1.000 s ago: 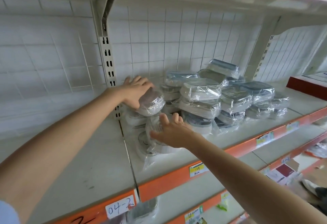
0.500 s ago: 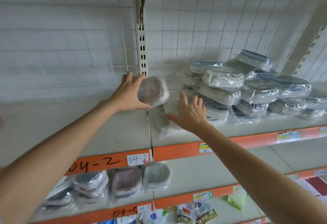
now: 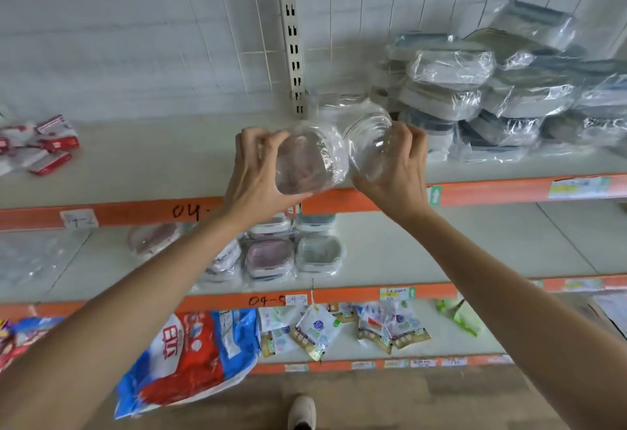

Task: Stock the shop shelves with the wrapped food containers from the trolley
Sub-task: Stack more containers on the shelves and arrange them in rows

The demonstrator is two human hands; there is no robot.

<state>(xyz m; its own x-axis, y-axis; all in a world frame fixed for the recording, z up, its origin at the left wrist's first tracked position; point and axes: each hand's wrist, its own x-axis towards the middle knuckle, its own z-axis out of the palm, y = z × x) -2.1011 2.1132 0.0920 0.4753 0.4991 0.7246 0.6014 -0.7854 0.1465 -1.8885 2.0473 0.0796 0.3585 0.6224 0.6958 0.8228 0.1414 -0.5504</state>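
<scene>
I am gripping a round wrapped container [image 3: 305, 164] in my left hand [image 3: 259, 171], fingers curled over its top rim and thumb hooked under its lower edge. My right hand [image 3: 395, 171] is clasping a second round container [image 3: 368, 144], fingers bent around its right side. The two containers are touching each other between my hands, their clear wrap crinkling where they meet. I am holding both in front of the orange front edge of the upper shelf [image 3: 492, 188], just right of the slotted upright [image 3: 291, 35]. To the right of my right hand, a heap of wrapped rectangular containers [image 3: 475, 90] is sitting on that shelf against the white wire back. Below my left wrist, more wrapped containers [image 3: 271, 256] are lying on the lower shelf [image 3: 441, 249].
</scene>
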